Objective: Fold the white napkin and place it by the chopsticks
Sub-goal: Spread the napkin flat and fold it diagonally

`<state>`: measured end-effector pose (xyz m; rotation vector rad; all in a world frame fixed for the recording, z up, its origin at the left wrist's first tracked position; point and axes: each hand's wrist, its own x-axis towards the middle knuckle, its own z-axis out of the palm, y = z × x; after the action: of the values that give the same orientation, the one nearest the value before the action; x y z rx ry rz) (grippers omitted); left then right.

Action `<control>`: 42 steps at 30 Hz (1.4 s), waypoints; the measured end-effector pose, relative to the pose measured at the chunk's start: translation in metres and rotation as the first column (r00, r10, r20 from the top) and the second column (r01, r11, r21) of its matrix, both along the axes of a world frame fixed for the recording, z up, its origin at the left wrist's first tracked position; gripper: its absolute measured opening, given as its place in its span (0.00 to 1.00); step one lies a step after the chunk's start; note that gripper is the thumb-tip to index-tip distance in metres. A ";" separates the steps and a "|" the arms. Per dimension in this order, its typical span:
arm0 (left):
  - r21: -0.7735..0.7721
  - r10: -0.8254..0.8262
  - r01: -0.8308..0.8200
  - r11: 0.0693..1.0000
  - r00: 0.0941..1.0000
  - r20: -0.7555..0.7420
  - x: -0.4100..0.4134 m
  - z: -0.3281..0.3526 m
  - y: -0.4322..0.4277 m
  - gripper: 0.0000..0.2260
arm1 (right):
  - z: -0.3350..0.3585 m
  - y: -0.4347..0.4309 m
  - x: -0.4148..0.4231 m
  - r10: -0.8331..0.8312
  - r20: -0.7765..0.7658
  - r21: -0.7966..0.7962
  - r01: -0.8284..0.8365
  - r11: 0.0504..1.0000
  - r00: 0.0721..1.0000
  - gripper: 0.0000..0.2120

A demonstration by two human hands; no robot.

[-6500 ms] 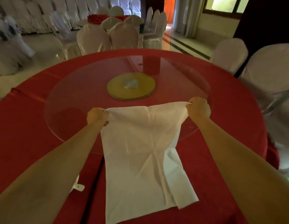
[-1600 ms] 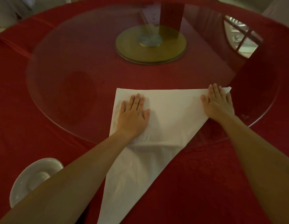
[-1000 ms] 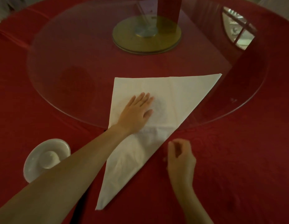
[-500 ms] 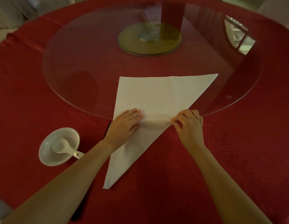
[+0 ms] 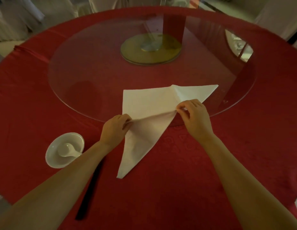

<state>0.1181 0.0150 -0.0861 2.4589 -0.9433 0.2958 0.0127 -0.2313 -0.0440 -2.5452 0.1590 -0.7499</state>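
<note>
The white napkin point(image 5: 149, 103) lies folded into a triangle, half on the glass turntable, half on the red tablecloth, its long tip pointing toward me. My left hand point(image 5: 115, 128) pinches its left edge near the turntable's rim. My right hand point(image 5: 194, 117) pinches the slanted right edge and lifts it, so a raised crease runs between both hands. The dark chopsticks point(image 5: 89, 190) lie on the cloth to the left of the napkin's tip, partly hidden under my left forearm.
A white bowl point(image 5: 52, 161) with a white spoon point(image 5: 68, 151) in it stands left of the chopsticks. The round glass turntable point(image 5: 88, 75) on a gold base point(image 5: 151, 57) fills the middle of the red table point(image 5: 194, 180). White-covered chairs stand beyond.
Both hands went from pressing the flat napkin to pinching its edges; the middle part is now lifted off the surface into a crease. The view has shifted slightly.
</note>
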 end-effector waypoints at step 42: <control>-0.253 0.236 -0.474 0.843 0.749 -0.619 -0.025 0.013 -0.040 0.07 | 0.009 -0.055 0.012 -0.142 -0.390 0.077 0.186 0.979 0.910 0.07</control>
<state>0.0928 -0.0253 -0.0731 2.1239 -0.1134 -0.1230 0.0243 -0.2861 -0.0351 -2.5628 0.5364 -0.2791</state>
